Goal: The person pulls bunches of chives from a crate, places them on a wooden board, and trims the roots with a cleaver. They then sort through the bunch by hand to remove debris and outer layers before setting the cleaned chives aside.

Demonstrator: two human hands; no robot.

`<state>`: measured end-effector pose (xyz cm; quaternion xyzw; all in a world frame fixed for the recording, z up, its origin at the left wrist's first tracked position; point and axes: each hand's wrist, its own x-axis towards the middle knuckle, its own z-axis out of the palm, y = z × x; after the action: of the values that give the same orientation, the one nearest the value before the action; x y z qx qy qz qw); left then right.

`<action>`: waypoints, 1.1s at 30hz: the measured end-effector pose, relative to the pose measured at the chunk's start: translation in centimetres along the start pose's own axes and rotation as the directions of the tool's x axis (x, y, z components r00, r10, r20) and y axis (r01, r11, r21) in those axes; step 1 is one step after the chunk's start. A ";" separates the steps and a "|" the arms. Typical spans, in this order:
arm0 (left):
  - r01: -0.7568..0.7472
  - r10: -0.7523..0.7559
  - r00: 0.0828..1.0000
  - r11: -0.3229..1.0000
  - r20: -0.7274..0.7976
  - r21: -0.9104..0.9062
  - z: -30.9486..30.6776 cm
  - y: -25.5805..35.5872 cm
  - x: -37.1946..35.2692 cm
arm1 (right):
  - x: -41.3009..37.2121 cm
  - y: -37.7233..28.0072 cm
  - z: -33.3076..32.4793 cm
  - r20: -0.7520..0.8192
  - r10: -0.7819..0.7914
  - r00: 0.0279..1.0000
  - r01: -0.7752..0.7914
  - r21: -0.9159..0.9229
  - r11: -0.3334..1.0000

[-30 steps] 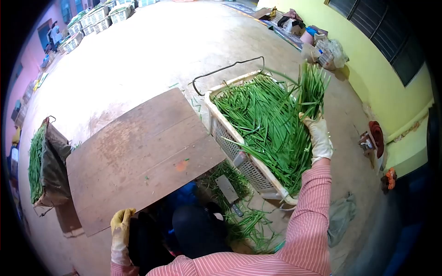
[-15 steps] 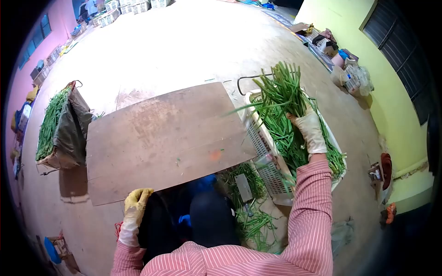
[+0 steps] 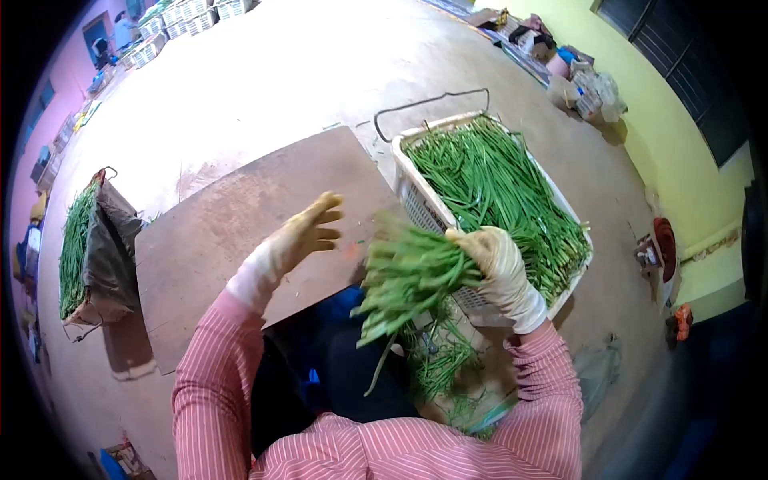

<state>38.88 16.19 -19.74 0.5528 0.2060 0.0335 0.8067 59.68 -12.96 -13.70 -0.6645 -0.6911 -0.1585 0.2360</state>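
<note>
Stalks [image 3: 420,276] are fanning out just below the frame's centre; the right hand [image 3: 498,256] is curling tightly around them, while the left hand [image 3: 308,228] is hovering spread and empty. They're likely weighing little, bending easily; clasping them all together is looking safest.

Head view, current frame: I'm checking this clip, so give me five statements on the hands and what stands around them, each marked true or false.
1. The right hand grips a bunch of green stalks. True.
2. The left hand grips the same bunch. False: it is open and holds nothing.
3. The white crate right of the board contains long green stalks. True.
4. Both hands are uncovered. False: both wear gloves.
5. A second container of greens stands left of the board. True.
</note>
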 end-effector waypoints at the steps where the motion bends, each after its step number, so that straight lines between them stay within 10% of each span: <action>1: 0.081 -0.079 0.993 0.997 0.088 -0.016 1.6 -0.5 2.1 | -0.1 -0.8 -0.6 0.056 0.018 0.998 -0.021 0.057 0.998; 4: 0.290 -0.260 0.912 0.956 0.317 -0.050 9.5 -0.4 2.5 | -1.4 -1.3 -1.0 0.058 -0.094 0.994 0.093 0.018 0.996; 6: 0.249 -0.119 0.858 0.947 0.500 -0.202 12.0 -4.0 2.7 | -2.1 -1.0 -1.3 0.159 -0.079 0.984 0.082 -0.007 0.997; 9: 0.714 -0.369 0.633 0.617 0.680 -0.330 15.1 -4.0 -0.3 | -3.8 0.0 -0.5 0.217 -0.169 0.961 0.208 -0.170 0.963; 12: 0.805 -0.447 0.564 0.486 0.694 -0.341 16.4 -7.0 -0.8 | -4.3 0.7 -0.4 0.336 -0.198 0.921 0.278 -0.210 0.937; 20: 0.584 -0.323 0.750 0.734 0.577 -0.348 20.0 -8.2 -0.6 | -6.1 1.7 0.1 0.265 -0.174 0.948 0.253 -0.299 0.920; 29: 0.404 -0.250 0.849 0.875 0.465 -0.267 18.0 -6.3 0.2 | -8.9 4.0 -0.8 -0.157 0.207 0.966 -0.248 -0.326 0.912; 33: 0.431 -0.303 0.867 0.853 0.395 -0.293 18.0 -5.9 -0.9 | -13.7 4.8 1.0 -0.187 0.677 0.711 -0.703 -0.210 0.680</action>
<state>43.67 -2.17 -19.37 0.3370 0.1592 -0.1793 0.9105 64.42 -23.65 -22.39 -0.8929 -0.3497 -0.1800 0.2191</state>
